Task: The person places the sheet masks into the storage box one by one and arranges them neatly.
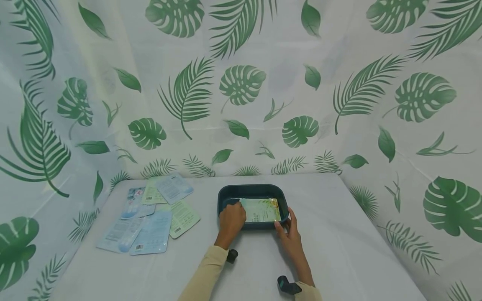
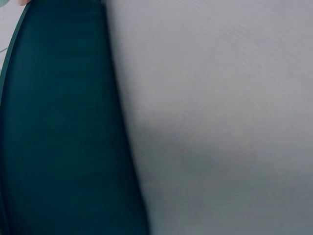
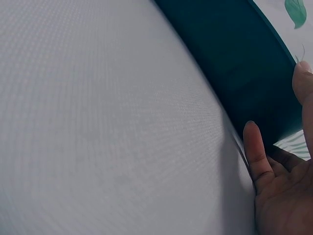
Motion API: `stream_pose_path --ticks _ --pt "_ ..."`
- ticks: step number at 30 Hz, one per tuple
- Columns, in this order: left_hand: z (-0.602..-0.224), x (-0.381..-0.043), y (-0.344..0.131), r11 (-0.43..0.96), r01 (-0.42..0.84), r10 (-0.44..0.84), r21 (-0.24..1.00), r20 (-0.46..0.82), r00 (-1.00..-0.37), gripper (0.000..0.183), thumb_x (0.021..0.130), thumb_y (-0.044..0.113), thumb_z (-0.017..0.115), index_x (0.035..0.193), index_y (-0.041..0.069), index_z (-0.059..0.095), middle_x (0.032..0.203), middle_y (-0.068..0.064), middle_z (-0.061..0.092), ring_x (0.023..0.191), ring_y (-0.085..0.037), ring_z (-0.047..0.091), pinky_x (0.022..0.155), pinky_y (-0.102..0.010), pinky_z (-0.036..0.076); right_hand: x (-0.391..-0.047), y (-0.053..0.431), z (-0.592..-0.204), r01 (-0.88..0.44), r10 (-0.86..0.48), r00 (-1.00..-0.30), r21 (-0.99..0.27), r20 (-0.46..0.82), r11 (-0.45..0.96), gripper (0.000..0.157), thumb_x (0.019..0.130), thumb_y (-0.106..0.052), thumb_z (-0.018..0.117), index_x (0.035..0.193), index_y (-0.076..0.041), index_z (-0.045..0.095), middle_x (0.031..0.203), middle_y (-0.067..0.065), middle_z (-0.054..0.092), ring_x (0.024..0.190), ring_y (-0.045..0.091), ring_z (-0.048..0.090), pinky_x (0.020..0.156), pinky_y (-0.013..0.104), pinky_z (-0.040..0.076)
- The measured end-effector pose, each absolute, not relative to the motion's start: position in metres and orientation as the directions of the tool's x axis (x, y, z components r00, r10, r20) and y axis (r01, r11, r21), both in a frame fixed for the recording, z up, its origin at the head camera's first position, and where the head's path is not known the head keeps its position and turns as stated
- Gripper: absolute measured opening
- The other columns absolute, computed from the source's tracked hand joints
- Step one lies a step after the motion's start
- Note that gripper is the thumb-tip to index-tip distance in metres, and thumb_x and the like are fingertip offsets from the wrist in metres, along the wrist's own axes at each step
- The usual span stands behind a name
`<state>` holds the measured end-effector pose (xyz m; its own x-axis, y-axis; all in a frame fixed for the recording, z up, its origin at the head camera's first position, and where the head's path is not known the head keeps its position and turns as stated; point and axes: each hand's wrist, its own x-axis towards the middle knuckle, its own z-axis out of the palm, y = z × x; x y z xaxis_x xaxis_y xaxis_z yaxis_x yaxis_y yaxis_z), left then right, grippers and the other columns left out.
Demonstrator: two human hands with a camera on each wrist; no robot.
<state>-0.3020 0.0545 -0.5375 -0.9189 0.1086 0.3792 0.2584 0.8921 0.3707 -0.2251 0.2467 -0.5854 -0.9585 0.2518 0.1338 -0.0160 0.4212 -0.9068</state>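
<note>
A dark teal rectangular tray [image 1: 250, 226] stands on the white table. Inside it lies a pale green sheet mask packet [image 1: 260, 210] with a floral print at its right end. My left hand [image 1: 232, 218] reaches over the tray's front left wall, fingers curled at the packet's left edge; its fingertips are hidden. With thumb on the rim and fingers against the outside, my right hand [image 1: 291, 238] grips the tray's front right corner. The left wrist view holds mostly the tray's outer wall [image 2: 63, 117]. In the right wrist view, the right hand [image 3: 281, 191] touches that corner.
Left of the tray, several blue and green packets lie in an overlapping group, among them a light blue packet [image 1: 152, 234] and a green packet [image 1: 183, 219]. A leaf-printed curtain [image 1: 278, 83] rises behind the table and along both sides.
</note>
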Motion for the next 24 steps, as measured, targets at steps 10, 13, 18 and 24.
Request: stream_pose_path --ticks 10,13,18,24 --pt "-0.5388 -0.302 0.0541 0.887 0.259 0.09 0.383 0.405 -0.91 0.017 0.093 0.019 0.062 0.088 0.008 0.073 0.07 -0.009 0.07 0.054 -0.019 0.061 0.046 -0.035 0.045 -0.2256 0.2484 -0.5849 -0.017 0.243 -0.962 -0.913 0.126 0.407 0.076 0.098 -0.037 0.057 0.157 -0.023 0.011 0.154 0.028 0.032 0.14 0.044 0.035 0.103 0.058 0.04" --pt "-0.5392 -0.302 0.054 0.891 0.263 0.091 0.37 0.422 -0.902 0.017 0.093 0.02 0.063 0.088 0.008 0.074 0.07 -0.01 0.07 0.054 -0.019 0.062 0.046 -0.036 0.046 -0.2263 0.2485 -0.5848 -0.022 0.242 -0.961 -0.913 0.131 0.408 0.076 0.098 -0.039 0.057 0.157 -0.024 0.011 0.154 0.027 0.032 0.14 0.044 0.036 0.104 0.058 0.039" --pt "-0.5398 -0.3011 0.0532 0.894 0.287 0.106 0.345 0.459 -0.882 0.016 0.092 0.018 0.064 0.084 0.007 0.073 0.069 -0.01 0.068 0.055 -0.02 0.063 0.045 -0.036 0.047 -0.226 0.2474 -0.5848 -0.03 0.241 -0.96 -0.909 0.142 0.416 0.076 0.098 -0.039 0.057 0.157 -0.024 0.011 0.153 0.028 0.032 0.139 0.045 0.037 0.102 0.058 0.042" --pt "-0.5368 -0.2961 0.0504 0.88 0.342 0.151 0.33 0.488 -0.859 0.017 0.091 0.016 0.064 0.079 0.007 0.072 0.065 -0.007 0.065 0.05 -0.015 0.056 0.041 -0.032 0.042 -0.225 0.2464 -0.5878 -0.035 0.251 -0.956 -0.907 0.153 0.419 0.076 0.098 -0.038 0.057 0.156 -0.022 0.011 0.152 0.031 0.033 0.138 0.047 0.037 0.101 0.06 0.041"
